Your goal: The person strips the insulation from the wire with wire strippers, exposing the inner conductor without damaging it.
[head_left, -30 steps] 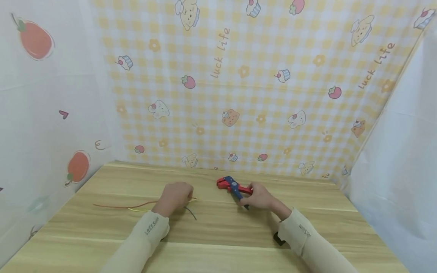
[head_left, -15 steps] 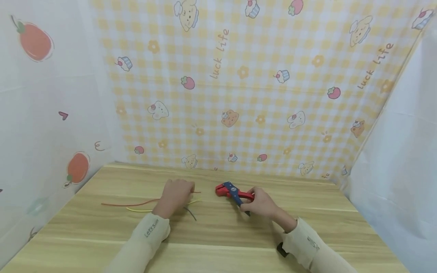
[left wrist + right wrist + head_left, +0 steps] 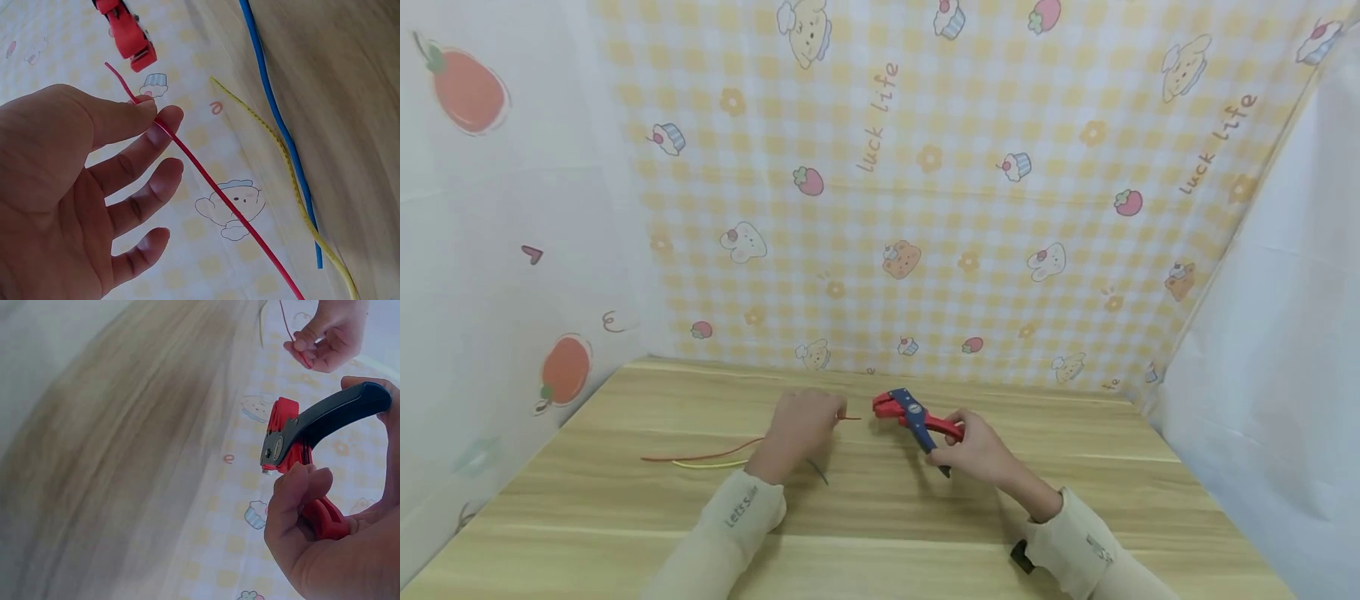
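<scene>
Between thumb and forefinger, my left hand [image 3: 94, 156] pinches a red wire [image 3: 219, 190] near one end. A short tip of it points toward the tool's head, and the long part trails left in the head view. My right hand [image 3: 977, 447] grips the handles of a red and dark blue wire stripper [image 3: 913, 410], fingers curled round the red one. Its handles are spread, and its red head faces the wire tip with a small gap. Under my left hand, a yellow wire [image 3: 290, 169] and a blue wire [image 3: 269, 87] lie crossing on the table.
The wood-grain table [image 3: 880, 517] ends at a yellow checked cloth [image 3: 850, 208] behind it. White sheets [image 3: 497, 208] hang at both sides. A small black object [image 3: 1022, 556] shows beside my right cuff.
My left hand has lifted the red wire off the others and moved right, bringing its tip closer to the stripper's head. The right hand has shifted slightly right and nearer.
</scene>
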Demonstrator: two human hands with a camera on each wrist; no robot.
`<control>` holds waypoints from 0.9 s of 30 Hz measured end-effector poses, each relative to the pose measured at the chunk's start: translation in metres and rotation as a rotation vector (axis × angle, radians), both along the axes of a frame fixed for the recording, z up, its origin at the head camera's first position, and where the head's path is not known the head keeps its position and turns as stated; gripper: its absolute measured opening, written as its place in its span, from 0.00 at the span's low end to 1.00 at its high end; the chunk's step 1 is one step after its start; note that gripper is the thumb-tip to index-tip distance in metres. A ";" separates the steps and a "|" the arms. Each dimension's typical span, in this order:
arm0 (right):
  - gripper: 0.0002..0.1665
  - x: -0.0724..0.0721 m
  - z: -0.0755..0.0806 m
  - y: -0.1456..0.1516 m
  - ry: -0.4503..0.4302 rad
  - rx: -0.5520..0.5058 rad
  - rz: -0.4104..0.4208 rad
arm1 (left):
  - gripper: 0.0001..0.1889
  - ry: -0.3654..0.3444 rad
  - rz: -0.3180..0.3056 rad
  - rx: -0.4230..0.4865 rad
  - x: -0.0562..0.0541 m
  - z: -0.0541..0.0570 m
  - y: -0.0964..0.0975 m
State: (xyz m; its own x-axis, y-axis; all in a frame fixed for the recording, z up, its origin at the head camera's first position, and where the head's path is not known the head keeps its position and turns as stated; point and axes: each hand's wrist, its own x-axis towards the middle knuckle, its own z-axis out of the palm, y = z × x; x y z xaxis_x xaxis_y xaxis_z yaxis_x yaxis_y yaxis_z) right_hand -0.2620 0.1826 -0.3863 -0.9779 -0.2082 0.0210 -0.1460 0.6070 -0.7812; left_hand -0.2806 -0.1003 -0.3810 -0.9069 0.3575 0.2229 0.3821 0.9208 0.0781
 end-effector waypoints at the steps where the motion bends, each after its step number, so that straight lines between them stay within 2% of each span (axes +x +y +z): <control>1: 0.33 0.001 0.001 0.001 0.003 -0.011 -0.001 | 0.05 0.009 -0.003 0.004 0.000 0.000 0.001; 9: 0.33 0.009 0.005 0.005 0.055 -0.061 -0.044 | 0.05 0.158 -0.036 0.026 -0.001 0.001 0.009; 18: 0.36 0.018 0.009 0.009 0.111 -0.091 -0.053 | 0.04 0.269 -0.089 0.056 0.002 0.003 0.018; 27: 0.37 0.026 0.013 0.010 0.064 -0.193 -0.057 | 0.04 0.299 -0.118 0.077 0.006 0.004 0.022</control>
State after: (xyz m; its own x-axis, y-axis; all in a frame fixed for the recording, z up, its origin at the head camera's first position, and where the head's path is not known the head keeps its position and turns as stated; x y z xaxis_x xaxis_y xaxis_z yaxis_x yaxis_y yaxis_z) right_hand -0.2365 0.1926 -0.3731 -0.9834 -0.1386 0.1174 -0.1686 0.4559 -0.8739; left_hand -0.2743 -0.0782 -0.3770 -0.7505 0.4284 0.5032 0.5027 0.8644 0.0138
